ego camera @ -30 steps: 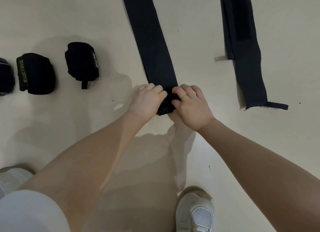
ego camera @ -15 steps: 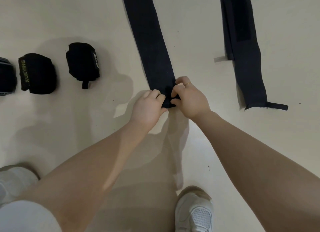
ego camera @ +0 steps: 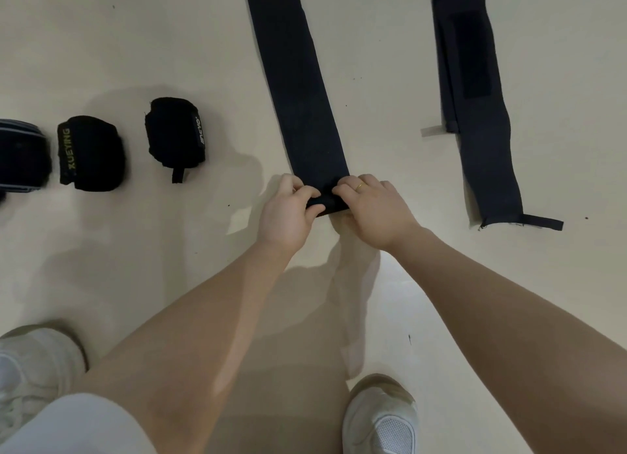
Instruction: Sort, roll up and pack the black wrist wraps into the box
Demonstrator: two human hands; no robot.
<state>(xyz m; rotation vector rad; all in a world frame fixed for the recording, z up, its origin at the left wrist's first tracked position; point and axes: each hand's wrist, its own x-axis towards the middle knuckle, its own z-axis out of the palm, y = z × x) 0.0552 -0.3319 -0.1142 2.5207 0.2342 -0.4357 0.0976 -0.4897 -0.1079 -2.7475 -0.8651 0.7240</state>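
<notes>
Rolling has begun on the long wrist wrap; both hands sit at its near end, where a second ago it was only pinched flat, and a small tight coil now lies under the fingers; left hand and right hand each curl over the coil, thumbs tucked beneath; the strip runs away from the grip, its far end cut off; three finished rolls lie well left; another flat wrap lies right; no box is visible.
</notes>
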